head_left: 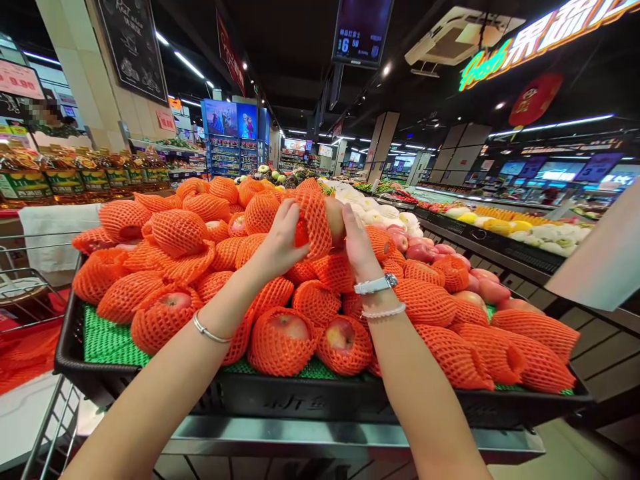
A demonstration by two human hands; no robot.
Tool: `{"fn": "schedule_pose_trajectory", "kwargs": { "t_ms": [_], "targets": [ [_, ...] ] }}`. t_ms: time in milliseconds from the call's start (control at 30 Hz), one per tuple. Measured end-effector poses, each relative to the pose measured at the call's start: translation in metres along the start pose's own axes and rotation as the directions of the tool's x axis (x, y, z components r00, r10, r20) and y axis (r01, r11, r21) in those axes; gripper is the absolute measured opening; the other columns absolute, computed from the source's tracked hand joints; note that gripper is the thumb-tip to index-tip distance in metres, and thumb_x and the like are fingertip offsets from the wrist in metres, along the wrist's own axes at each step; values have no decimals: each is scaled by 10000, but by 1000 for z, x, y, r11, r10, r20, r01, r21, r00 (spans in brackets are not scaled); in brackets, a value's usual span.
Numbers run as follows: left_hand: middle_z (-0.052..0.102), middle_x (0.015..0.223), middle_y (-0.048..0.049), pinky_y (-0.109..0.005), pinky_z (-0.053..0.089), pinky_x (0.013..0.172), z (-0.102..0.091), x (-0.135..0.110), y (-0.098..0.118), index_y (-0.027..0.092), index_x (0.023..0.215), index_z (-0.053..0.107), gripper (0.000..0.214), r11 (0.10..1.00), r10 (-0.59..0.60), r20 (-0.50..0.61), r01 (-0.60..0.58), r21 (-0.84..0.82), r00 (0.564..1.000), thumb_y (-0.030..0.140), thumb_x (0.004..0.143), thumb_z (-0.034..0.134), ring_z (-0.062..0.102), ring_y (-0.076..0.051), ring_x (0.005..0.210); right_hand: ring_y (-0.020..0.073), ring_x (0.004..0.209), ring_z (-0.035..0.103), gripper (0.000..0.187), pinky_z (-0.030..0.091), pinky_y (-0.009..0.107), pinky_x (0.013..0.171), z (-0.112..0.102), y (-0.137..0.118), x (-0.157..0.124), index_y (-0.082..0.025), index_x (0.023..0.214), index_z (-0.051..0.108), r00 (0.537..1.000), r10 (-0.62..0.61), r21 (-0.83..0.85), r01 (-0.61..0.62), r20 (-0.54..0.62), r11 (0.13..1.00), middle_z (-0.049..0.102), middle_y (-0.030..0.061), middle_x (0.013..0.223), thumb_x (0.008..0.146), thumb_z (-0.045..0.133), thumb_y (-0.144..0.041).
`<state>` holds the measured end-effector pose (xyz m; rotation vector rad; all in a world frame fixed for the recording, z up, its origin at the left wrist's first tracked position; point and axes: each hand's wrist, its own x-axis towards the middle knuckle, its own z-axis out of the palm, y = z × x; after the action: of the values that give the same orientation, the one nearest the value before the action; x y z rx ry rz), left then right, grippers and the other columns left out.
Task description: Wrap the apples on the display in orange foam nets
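Note:
Above the middle of the fruit pile, my two hands hold one apple (335,221) that sticks out of an orange foam net sleeve (314,217). My left hand (283,241) is closed round the sleeve's left side. On the other side, my right hand (357,241) grips the bare right end of the apple, and some of its fingers are hidden behind the fruit. Below and around them lie many apples in orange foam nets, such as a netted apple (285,333) at the front and another netted apple (344,339) beside it.
A black crate (300,393) with green mesh lining (107,337) holds the fruit. Bare red apples (493,290) lie at its right. A wire cart (55,420) stands at the left, near bottles of oil (65,177). A blurred white sheet-like object (600,250) juts in from the right.

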<state>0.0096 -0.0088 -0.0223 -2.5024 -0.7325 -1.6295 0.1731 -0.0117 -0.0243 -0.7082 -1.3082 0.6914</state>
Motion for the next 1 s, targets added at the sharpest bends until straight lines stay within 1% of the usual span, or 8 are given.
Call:
{"fn": "schedule_pose_trajectory", "kwargs": {
  "t_ms": [100, 200, 300, 433, 600, 800, 900, 1000],
  "targets": [
    [493, 1153, -141, -492, 439, 1051, 1, -1, -2, 183, 1006, 386, 425, 1000, -9, 15, 9, 19, 1000, 84, 676, 634, 500, -296, 1177, 262, 1143, 586, 674, 435, 513, 1076, 2, 3, -2, -230, 1058, 605, 999, -4, -82, 1, -43, 997, 642, 75, 1119, 702, 559, -801],
    [500, 1148, -137, -503, 434, 1043, 2, 0, -4, 181, 1038, 390, 443, 999, -30, -3, 30, 39, 1000, 98, 691, 653, 505, -298, 1165, 274, 1229, 548, 751, 398, 533, 1114, 7, 1, -7, -217, 1165, 560, 999, 0, -58, 3, 50, 998, 599, 114, 1267, 706, 545, -810],
    [495, 1193, -137, -519, 375, 1092, 2, 0, -7, 189, 1087, 402, 501, 997, -52, -64, 56, 60, 997, 144, 698, 714, 459, -328, 1240, 299, 1350, 451, 1010, 389, 564, 1128, 12, -4, -14, -244, 1413, 350, 984, 24, -8, -22, 178, 1000, 462, 133, 1455, 626, 637, -809],
    [506, 1169, -132, -505, 408, 1046, 5, -1, -10, 188, 1084, 409, 523, 995, -42, -117, 53, 86, 992, 173, 688, 749, 492, -326, 1184, 305, 1456, 296, 1344, 264, 555, 1208, 17, -9, -20, -257, 1504, 118, 982, 6, -45, 3, 187, 999, 303, 135, 1563, 451, 886, -583],
    [543, 1022, -76, -419, 506, 857, 5, 0, -9, 201, 914, 441, 303, 991, 54, -160, -33, 132, 986, 143, 736, 679, 561, -245, 980, 297, 1316, 480, 965, 557, 522, 973, 23, -16, -28, -385, 1454, 187, 955, 164, 168, -209, 247, 963, 425, 57, 1492, 679, 758, -462],
    [631, 933, -35, -360, 518, 852, -8, 1, 11, 208, 890, 561, 84, 991, 136, -157, -134, 26, 978, 135, 857, 533, 621, -187, 937, 238, 1204, 561, 501, 603, 463, 875, 26, -12, -27, -347, 1233, 452, 957, 219, 398, -279, 191, 874, 597, -6, 1295, 756, 602, -379],
    [650, 979, -26, -366, 495, 927, -13, 0, 18, 248, 942, 590, 140, 993, 119, -325, -117, 26, 938, 156, 907, 490, 613, -177, 998, 246, 1152, 595, 315, 597, 477, 864, 27, -9, -26, -290, 1090, 551, 933, 252, 441, -346, 258, 828, 674, 12, 1164, 800, 561, -414],
    [620, 1140, -49, -375, 472, 969, -15, 1, 13, 272, 1050, 561, 139, 999, -26, -510, 35, 8, 860, 226, 924, 527, 565, -196, 1118, 232, 1114, 620, 297, 595, 445, 865, 29, -9, -28, -268, 1078, 588, 918, 269, 484, -384, 292, 786, 698, 13, 1124, 821, 543, -409]
  ]
}}
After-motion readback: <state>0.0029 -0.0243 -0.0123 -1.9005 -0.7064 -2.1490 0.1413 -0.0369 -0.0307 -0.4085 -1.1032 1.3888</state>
